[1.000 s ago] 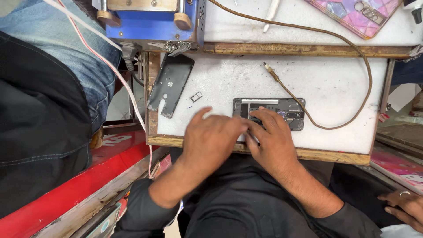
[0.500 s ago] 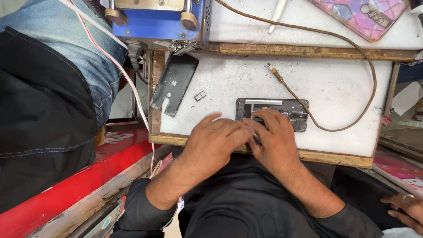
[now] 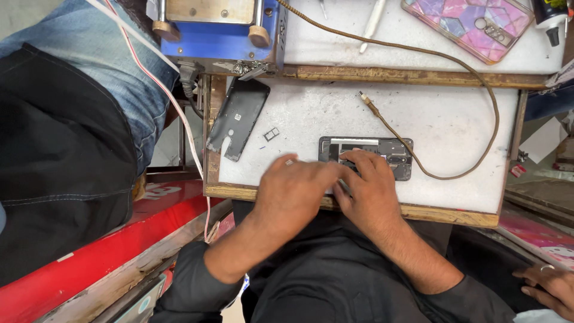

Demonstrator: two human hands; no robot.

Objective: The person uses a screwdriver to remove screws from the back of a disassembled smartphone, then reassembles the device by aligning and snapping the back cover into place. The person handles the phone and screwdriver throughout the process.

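Opened phone (image 3: 382, 154): dark, back cover off, lying flat and lengthwise on the white worktop (image 3: 454, 125), close to the front wooden edge. Its inner parts face up.
Left hand (image 3: 293, 194): rests palm down just left of the opened phone, over the front edge of the worktop. The fingers (image 3: 327, 173) are bent and point toward the phone's lower left corner; they seem to touch it there, but I cannot tell if they grasp it or only press on it.
Right hand (image 3: 371, 191): lies over the near side of the opened phone. Its fingers (image 3: 359, 157) are stretched onto the phone's middle part and press on the inside, not closed around anything that I can see.
Phone and fingers: the phone's left half is under and between the fingertips of both hands; its right end, with the camera area, stays uncovered.
Back cover (image 3: 239, 116): dark, tilted, lying well to the left of the opened phone, at the left edge of the worktop.
Small tray (image 3: 271, 134): a little metal frame between the back cover and the opened phone.
Braided cable (image 3: 472, 90): brown, its plug end lies above the opened phone, and the cable curves around the phone's right side.
Patterned case (image 3: 472, 25): pink and purple, far above the opened phone on the upper shelf.
Blue machine (image 3: 221, 36): above and left of the opened phone.
Other person's hand (image 3: 547, 287): with a ring, far to the lower right of the opened phone.
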